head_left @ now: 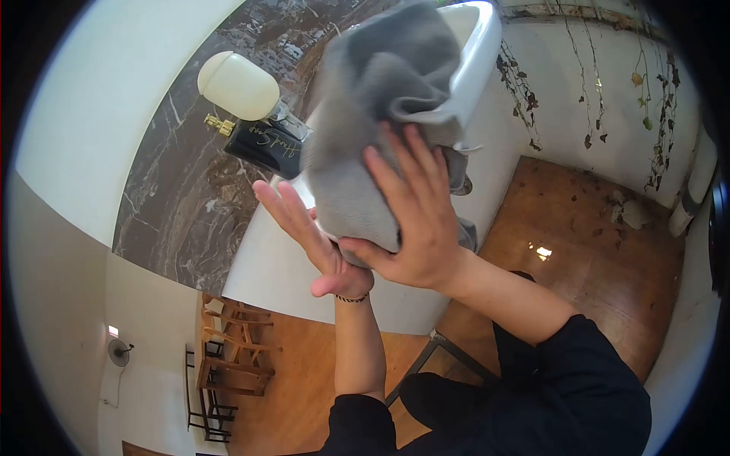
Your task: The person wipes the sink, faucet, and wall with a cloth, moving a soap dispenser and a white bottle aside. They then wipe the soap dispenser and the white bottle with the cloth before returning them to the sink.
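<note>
Item: two bare hands at a washbasin, listed outward from our dark sleeves.

1. Left hand (315, 243), thin band at the wrist: grip fully open, palm flat, fingers straight, set against the underside of the cloth.
2. Right hand (414, 220): grip open, fingers spread flat on the cloth, thumb hooked under its lower edge; it presses rather than clutches.
3. Grey cloth (380, 83): sandwiched between both palms, draped over the basin rim.
4. White basin (483, 45): we cannot see its bowl or contents.
5. Black soap bottle (266, 144), just beside the basin: opaque, fill level unknown.
6. Marble wall (182, 190) behind.

Step, as we judge it: wiping the rim. Another stroke calls for steady two-sided pressure, so the cloth does not slip off.
</note>
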Demonstrator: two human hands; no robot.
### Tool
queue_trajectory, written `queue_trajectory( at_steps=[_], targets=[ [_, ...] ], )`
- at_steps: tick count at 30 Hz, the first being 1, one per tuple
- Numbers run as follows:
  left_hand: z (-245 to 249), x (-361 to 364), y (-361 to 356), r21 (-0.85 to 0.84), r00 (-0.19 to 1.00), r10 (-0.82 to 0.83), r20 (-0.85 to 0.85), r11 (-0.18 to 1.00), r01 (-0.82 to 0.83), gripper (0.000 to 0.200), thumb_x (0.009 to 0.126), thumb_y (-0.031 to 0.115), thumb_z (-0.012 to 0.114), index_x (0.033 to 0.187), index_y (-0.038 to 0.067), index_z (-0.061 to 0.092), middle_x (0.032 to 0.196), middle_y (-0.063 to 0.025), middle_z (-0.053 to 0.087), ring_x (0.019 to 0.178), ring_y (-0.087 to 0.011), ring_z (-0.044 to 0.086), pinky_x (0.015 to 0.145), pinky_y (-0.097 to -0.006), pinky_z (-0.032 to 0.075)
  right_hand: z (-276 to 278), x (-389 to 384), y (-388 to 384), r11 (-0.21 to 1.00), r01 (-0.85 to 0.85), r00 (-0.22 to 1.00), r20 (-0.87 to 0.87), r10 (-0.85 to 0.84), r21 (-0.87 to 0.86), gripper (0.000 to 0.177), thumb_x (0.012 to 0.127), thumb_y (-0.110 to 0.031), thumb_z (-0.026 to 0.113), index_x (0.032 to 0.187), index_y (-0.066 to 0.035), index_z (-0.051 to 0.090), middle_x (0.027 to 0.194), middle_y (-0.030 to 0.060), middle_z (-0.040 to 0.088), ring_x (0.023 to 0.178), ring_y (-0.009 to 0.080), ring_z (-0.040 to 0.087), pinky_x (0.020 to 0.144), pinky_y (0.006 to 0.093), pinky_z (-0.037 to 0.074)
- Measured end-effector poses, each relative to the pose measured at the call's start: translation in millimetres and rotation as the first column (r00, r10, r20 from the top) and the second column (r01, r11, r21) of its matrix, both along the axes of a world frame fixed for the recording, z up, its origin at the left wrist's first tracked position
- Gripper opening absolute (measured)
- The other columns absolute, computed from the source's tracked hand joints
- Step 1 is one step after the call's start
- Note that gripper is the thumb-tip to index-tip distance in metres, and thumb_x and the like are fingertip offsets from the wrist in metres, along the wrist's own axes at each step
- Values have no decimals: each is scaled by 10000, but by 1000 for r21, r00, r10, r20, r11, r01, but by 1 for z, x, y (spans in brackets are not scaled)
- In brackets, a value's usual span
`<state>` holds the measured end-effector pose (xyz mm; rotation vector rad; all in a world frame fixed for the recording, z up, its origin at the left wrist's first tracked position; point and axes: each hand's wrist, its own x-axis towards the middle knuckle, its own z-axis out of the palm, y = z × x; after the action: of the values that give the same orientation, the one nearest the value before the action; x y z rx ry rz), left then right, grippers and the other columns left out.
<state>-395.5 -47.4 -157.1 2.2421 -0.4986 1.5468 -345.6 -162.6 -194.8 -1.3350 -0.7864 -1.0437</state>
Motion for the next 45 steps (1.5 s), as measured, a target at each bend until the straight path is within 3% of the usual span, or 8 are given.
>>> queue_trajectory(
  at_steps=[8, 15, 22, 25, 31, 36, 38, 45],
  targets=[
    [-1, 1, -2, -82, 999, 4, 39, 997, -1, 1062, 797, 812, -31, 1494, 51, 218, 1573, -167, 109, 1442, -269, 138, 895, -291, 288, 17, 107, -34, 965, 83, 973, -228, -25, 247, 617, 759, -230, 709, 1282, 13, 490, 1343, 205, 474, 1328, 408, 343, 1085, 396, 304],
    [-1, 4, 2, 190, 977, 110, 181, 971, -144, 690, 934, 575, 287, 1333, 56, 503, 1516, -212, 254, 1382, -327, 281, 1001, -396, 280, -8, 57, -28, 999, 42, 999, 31, -42, -7, 502, 801, -386, 630, 1245, -158, 575, 1426, 145, 403, 1356, 429, 289, 1085, 563, 228],
    [-2, 12, -7, 124, 964, 148, 219, 976, -178, 567, 898, 332, 263, 1219, -16, 576, 1442, -232, 395, 1315, -283, 412, 889, -302, 363, -8, 278, -54, 841, -30, 994, -75, 84, 540, 473, 866, -325, 610, 1271, -90, 549, 1332, 175, 505, 1332, 366, 356, 1079, 424, 303],
    [-4, 13, -12, 41, 959, 141, 246, 987, -155, 566, 896, 322, 255, 1200, -31, 577, 1417, -250, 417, 1310, -295, 419, 853, -294, 375, -19, 322, -61, 722, -264, 936, -11, 352, 640, 504, 875, -361, 613, 1260, -42, 542, 1236, 163, 578, 1215, 283, 496, 1038, 359, 361],
    [-7, 7, -13, 71, 924, 318, 212, 938, -340, 538, 911, 354, 210, 1067, -5, 579, 1400, -292, 399, 1247, -382, 458, 1063, -476, 332, -49, 299, 10, -128, -311, 293, 224, 929, 942, 669, 960, -580, 363, 1287, -18, 519, 1142, 123, 614, 1064, 205, 571, 974, 304, 419],
    [-5, 7, -6, 153, 893, 369, 258, 897, -415, 490, 891, 273, 241, 1039, -66, 562, 1336, -379, 412, 1224, -415, 481, 936, -447, 435, -83, 295, 58, 395, -366, 549, -148, 823, 843, 686, 1009, -533, 151, 1334, -15, 461, 1236, 138, 565, 1112, 204, 549, 985, 305, 419],
    [-7, 5, -5, 95, 912, 348, 218, 922, -375, 518, 881, 281, 244, 1078, -74, 566, 1364, -338, 411, 1257, -401, 453, 971, -436, 418, -68, 326, 38, 98, -382, 161, -39, 986, 919, 551, 1016, -425, 283, 1338, -12, 455, 1260, 143, 555, 1137, 218, 539, 986, 325, 420],
    [-6, 4, -11, -33, 958, 237, 162, 971, -235, 542, 834, 280, 295, 1090, -108, 574, 1396, -301, 391, 1337, -409, 349, 1137, -521, 256, -93, 359, 32, 281, -626, 283, -124, 951, 728, 462, 952, -290, 472, 1326, -20, 453, 1236, 150, 563, 1108, 228, 557, 944, 339, 457]
  ],
)
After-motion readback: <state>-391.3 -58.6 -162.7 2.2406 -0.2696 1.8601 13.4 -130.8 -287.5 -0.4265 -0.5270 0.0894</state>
